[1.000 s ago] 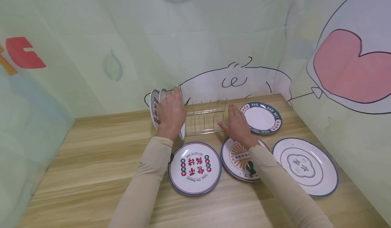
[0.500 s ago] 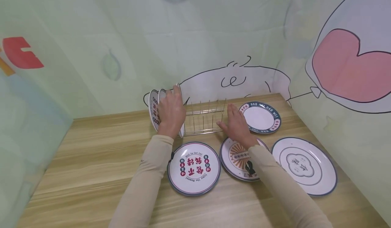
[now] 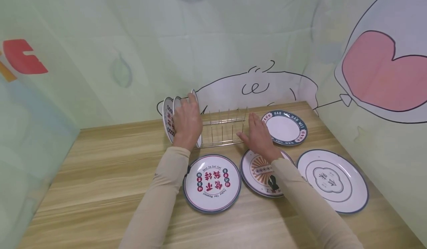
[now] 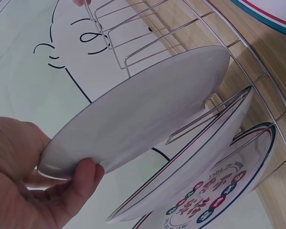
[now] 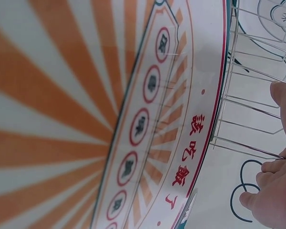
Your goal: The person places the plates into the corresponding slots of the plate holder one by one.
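A wire dish rack (image 3: 223, 143) stands near the back wall. My left hand (image 3: 188, 121) pinches the rim of a white plate (image 4: 138, 109) between thumb and fingers; the plate stands tilted on edge in the rack. To its left two more plates lean in the rack, a middle plate (image 4: 190, 167) and an outer plate with red and teal print (image 3: 168, 117). At the rack's right end is my right hand (image 3: 260, 137), its fingers extended against or close beside the wires; exact contact cannot be told.
On the wooden table (image 3: 100, 189) lie a red-lettered plate (image 3: 212, 204), a sunburst plate (image 3: 248, 171) partly under the right forearm, a large white plate (image 3: 350, 182) and a teal-rimmed plate (image 3: 283, 128). Printed cloth walls (image 3: 133, 56) border the table.
The pinched plate has shifted slightly upward and back in the head view, its lower edge now nearer the rack's front wire. The right hand has stayed at the rack's end.
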`<state>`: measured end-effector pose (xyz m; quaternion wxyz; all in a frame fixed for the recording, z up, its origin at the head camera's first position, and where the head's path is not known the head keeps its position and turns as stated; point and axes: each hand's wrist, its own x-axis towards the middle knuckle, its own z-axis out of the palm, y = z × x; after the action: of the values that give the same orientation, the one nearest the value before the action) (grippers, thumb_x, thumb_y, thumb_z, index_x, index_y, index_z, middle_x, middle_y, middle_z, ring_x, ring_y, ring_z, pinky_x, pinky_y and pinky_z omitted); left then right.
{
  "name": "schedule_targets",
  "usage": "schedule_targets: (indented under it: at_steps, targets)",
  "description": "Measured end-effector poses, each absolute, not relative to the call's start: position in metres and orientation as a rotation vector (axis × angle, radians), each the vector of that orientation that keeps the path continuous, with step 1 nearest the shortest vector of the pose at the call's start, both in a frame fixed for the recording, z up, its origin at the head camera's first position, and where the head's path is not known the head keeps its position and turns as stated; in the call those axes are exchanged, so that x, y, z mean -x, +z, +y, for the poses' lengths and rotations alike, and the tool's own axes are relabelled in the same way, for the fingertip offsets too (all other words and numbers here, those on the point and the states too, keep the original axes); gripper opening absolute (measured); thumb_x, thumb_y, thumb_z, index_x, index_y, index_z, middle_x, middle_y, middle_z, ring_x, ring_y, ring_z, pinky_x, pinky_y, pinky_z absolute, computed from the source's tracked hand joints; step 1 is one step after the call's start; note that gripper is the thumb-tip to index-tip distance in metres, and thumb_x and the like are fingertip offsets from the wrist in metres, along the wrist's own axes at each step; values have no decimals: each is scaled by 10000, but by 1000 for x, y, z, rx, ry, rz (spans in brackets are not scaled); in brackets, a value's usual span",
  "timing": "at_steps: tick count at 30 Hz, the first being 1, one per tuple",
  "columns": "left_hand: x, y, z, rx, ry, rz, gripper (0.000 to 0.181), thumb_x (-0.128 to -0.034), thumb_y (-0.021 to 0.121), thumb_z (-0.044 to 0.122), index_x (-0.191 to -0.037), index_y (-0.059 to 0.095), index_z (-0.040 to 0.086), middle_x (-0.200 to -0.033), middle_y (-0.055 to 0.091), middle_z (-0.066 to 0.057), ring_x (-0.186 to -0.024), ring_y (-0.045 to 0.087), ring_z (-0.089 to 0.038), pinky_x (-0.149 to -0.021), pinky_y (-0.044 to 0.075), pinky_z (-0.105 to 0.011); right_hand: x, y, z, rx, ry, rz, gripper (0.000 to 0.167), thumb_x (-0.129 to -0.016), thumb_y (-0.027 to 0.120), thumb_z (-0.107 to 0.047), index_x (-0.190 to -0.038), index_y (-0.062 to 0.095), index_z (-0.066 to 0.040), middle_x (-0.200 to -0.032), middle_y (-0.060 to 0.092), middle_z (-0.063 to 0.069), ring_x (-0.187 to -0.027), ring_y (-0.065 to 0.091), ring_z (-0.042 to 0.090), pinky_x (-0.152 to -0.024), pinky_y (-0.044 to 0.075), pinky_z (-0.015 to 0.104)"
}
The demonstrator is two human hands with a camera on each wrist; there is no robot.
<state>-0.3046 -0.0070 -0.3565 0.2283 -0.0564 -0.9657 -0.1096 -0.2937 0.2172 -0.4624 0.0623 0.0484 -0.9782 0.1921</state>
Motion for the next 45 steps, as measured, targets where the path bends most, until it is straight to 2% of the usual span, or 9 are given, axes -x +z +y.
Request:
schedule_targets:
  at_steps: [6, 15, 29, 38, 45]
  targets:
    - [308, -358, -7, 185, -262, -2658, 478, -937, 546, -37, -1401, 450, -104, -1071, 659, -326, -725, 701, -376, -532, 596, -392, 293, -462, 218, -155, 563, -2944, 893, -997, 541, -474, -1565, 108, 61, -1652, 129, 254, -1529, 189, 402, -1252, 171, 531]
    - [310, -359, -8, 184, -261, -2689, 525, -924, 553, -53, -1426, 413, -115, -1077, 644, -343, -699, 697, -360, -513, 588, -377, 293, -460, 217, -150, 589, -2961, 900, -995, 555, -458, -1568, 90, 57, -1649, 132, 260, -1534, 173, 396, -1257, 153, 524]
    - [308, -354, -10, 105, -271, -2778, 540, -972, 517, 12, -1465, 345, -130, -1217, 595, -381, -907, 707, -426, -664, 625, -467, 294, -461, 216, -141, 588, -2962, 899, -999, 537, -475, -1570, 87, 54, -1652, 130, 255, -1537, 168, 390, -1261, 149, 509]
    - [304, -350, -11, 73, -234, -2833, 629, -949, 558, 55, -1482, 293, -147, -1246, 596, -365, -895, 713, -376, -667, 626, -429, 293, -461, 215, -144, 597, -2951, 894, -996, 552, -459, -1568, 98, 56, -1652, 127, 255, -1534, 173, 395, -1257, 159, 517]
    - [301, -346, -13, 94, -259, -2814, 618, -935, 570, 41, -1476, 324, -130, -1248, 586, -376, -850, 710, -374, -602, 618, -397, 293, -463, 215, -146, 583, -2944, 897, -992, 557, -464, -1563, 110, 65, -1645, 142, 268, -1529, 182, 407, -1252, 168, 525]
